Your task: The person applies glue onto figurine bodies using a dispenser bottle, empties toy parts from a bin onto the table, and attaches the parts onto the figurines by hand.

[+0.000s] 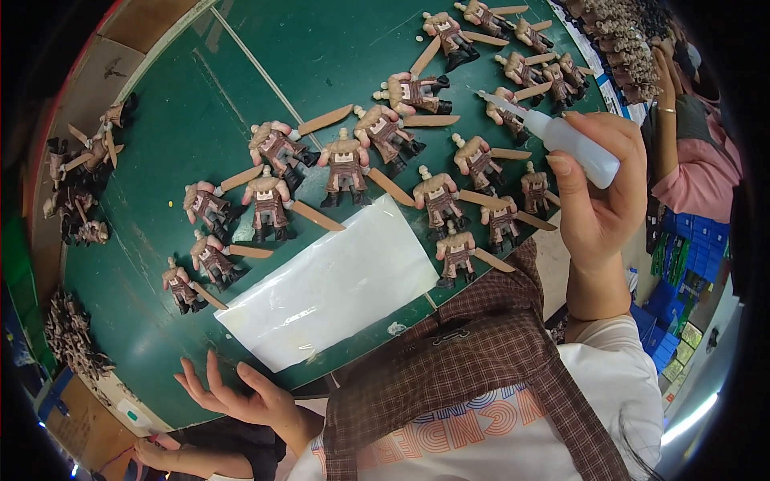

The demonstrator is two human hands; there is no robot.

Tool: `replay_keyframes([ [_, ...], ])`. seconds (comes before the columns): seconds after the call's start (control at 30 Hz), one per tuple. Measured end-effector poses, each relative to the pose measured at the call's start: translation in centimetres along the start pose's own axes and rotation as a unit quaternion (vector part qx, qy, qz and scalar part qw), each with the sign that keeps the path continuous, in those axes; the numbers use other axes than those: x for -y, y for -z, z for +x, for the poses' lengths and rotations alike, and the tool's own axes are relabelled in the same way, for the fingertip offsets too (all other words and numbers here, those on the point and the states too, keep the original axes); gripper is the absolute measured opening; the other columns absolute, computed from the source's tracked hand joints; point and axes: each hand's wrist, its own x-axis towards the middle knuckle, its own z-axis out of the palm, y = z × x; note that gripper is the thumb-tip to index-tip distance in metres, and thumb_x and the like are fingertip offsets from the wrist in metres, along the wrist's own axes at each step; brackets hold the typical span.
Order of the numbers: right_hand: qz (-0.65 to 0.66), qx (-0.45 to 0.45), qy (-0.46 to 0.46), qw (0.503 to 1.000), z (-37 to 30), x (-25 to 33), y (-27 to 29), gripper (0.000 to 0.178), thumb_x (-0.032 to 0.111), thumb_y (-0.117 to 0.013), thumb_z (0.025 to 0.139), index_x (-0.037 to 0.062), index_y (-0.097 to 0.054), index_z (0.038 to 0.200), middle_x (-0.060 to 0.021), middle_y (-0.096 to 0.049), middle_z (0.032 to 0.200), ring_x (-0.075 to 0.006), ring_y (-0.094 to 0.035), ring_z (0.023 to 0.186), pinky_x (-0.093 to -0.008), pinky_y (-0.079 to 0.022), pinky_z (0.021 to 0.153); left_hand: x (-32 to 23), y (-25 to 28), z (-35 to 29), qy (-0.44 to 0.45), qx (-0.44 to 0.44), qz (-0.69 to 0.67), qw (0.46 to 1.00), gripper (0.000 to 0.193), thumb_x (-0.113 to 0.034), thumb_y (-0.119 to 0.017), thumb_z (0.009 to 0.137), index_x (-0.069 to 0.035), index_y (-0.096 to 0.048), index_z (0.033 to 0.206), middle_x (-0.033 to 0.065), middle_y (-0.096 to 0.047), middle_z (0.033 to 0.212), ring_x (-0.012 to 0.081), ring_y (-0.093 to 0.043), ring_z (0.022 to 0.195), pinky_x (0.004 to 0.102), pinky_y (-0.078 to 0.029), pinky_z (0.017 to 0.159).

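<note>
At a green table (345,64) bearing a white sheet (333,289), the left hand (245,398) is loosely spread near the sheet's corner while the right hand (603,210) pinches a white squeeze bottle (581,150) between thumb and fingers, contents unclear, nozzle (517,111) pointing away toward toy figures (407,93).

I wear a white T-shirt (618,377) with orange and blue outlined lettering (433,437), under a brown checked apron (481,361) whose broad strap (575,409) matches its cloth.
</note>
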Motion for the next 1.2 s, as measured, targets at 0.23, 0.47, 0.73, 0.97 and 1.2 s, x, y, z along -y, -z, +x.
replay_keyframes([
  [0.23,-0.015,0.016,0.014,1.000,0.4,-0.3,-0.4,0.033,0.004,-0.077,0.074,-0.0046,-0.063,0.103,-0.0156,-0.063,0.093,-0.0236,-0.060,0.081,-0.0288,-0.048,0.070,-0.2,-0.1,0.1,0.003,0.003,0.001,1.000,0.034,-0.025,-0.053,0.093,-0.002,-0.059,0.117,0.0191,-0.044,0.139,0.0411,-0.030,0.135,0.0567,-0.024,0.108],
  [0.47,0.000,0.048,-0.017,0.999,0.4,-0.1,-0.6,0.029,0.006,-0.071,0.082,-0.0030,-0.061,0.108,-0.0128,-0.057,0.104,-0.0208,-0.055,0.094,-0.0295,-0.044,0.085,-0.2,-0.1,0.1,0.002,0.005,-0.005,1.000,0.034,-0.024,-0.052,0.093,-0.002,-0.058,0.118,0.0191,-0.045,0.138,0.0409,-0.031,0.135,0.0565,-0.023,0.109],
  [0.73,-0.007,0.048,-0.006,0.999,0.4,-0.1,-0.2,0.028,0.005,-0.071,0.082,-0.0033,-0.061,0.107,-0.0133,-0.057,0.103,-0.0215,-0.055,0.094,-0.0299,-0.044,0.084,-0.4,0.0,0.2,0.001,0.006,-0.001,1.000,0.031,-0.018,-0.053,0.092,-0.002,-0.059,0.118,0.0167,-0.045,0.140,0.0386,-0.031,0.136,0.0539,-0.024,0.109],
  [0.97,-0.031,-0.047,0.002,0.998,0.8,-1.6,0.0,0.031,0.005,-0.077,0.075,-0.0039,-0.063,0.101,-0.0145,-0.063,0.092,-0.0240,-0.061,0.083,-0.0300,-0.048,0.073,-0.3,0.0,0.1,0.006,0.011,-0.006,1.000,0.034,-0.024,-0.053,0.092,-0.002,-0.059,0.118,0.0180,-0.044,0.139,0.0409,-0.030,0.136,0.0561,-0.022,0.109],
  [1.2,-0.039,-0.056,-0.003,0.998,1.2,-2.3,-0.5,0.029,0.006,-0.078,0.075,-0.0025,-0.064,0.099,-0.0143,-0.063,0.092,-0.0251,-0.060,0.082,-0.0308,-0.048,0.072,-0.4,0.1,0.1,0.005,0.012,-0.006,1.000,0.034,-0.024,-0.053,0.093,-0.002,-0.059,0.117,0.0180,-0.044,0.140,0.0404,-0.030,0.136,0.0560,-0.022,0.109],
])
